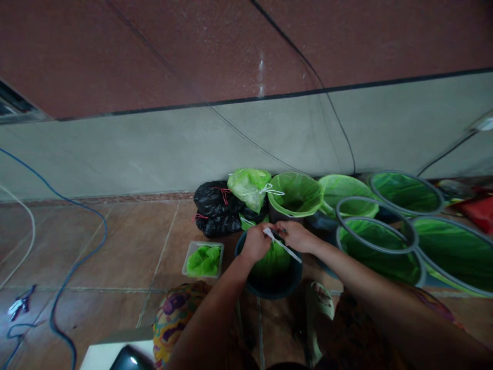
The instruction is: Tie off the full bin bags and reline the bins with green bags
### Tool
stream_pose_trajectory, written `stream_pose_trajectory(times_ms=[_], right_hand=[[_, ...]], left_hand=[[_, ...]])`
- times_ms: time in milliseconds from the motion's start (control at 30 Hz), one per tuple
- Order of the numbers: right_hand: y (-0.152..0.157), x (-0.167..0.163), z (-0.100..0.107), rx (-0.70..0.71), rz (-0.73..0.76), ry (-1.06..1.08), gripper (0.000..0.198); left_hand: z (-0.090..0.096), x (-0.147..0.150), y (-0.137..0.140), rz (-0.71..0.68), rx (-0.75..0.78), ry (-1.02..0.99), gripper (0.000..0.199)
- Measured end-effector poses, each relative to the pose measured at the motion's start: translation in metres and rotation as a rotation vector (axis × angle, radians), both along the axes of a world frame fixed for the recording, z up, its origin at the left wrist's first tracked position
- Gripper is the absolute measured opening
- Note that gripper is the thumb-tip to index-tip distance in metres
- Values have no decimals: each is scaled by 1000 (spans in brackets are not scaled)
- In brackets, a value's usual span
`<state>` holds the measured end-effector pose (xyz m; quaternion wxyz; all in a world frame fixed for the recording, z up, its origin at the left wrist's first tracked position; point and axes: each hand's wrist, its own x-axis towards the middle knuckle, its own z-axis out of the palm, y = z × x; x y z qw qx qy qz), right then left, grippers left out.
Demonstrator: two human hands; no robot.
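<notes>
My left hand [257, 242] and my right hand [296, 235] meet above a dark round bin [275, 294], fingers closed in a pinch. Between them they grip a white drawstring [285, 247], whose loose end hangs down toward the right rim. Below it, a green trash bag [273, 262] is gathered inside the bin. Just behind stand a bin lined with green plastic [296, 194] and a tied light-green bag [248, 187] with white ties. My fingertips are small here, so the exact loop or knot is not clear.
Black tied bags [217, 208] lie by the wall. A clear tray [185, 266] with green plastic sits on the left. Several green-lined bins stand at right, with a loose grey ring [412, 241] on top. A blue hose [103, 231] and keys [20, 304] lie on the tiles.
</notes>
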<state>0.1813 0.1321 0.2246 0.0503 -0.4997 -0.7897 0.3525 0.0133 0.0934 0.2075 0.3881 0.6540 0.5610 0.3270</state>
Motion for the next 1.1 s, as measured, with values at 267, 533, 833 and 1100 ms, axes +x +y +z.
stream_pose_trajectory(times_ms=[267,533,833,1100], right_hand=[[-1,-10,-4,-331,-116,255,18],[-2,-5,-2,-283,-77,183,22],[-8,-5,11,159,58,-380,32],[-4,2,-3,127,49,-475,27]], left_hand=[[-8,7,-7,121,131,84,26],[-7,6,-4,160,-39,80,13],[-4,-2,-3,68,-127,396,13],[-18,-9,-3,122,-246,412,15]])
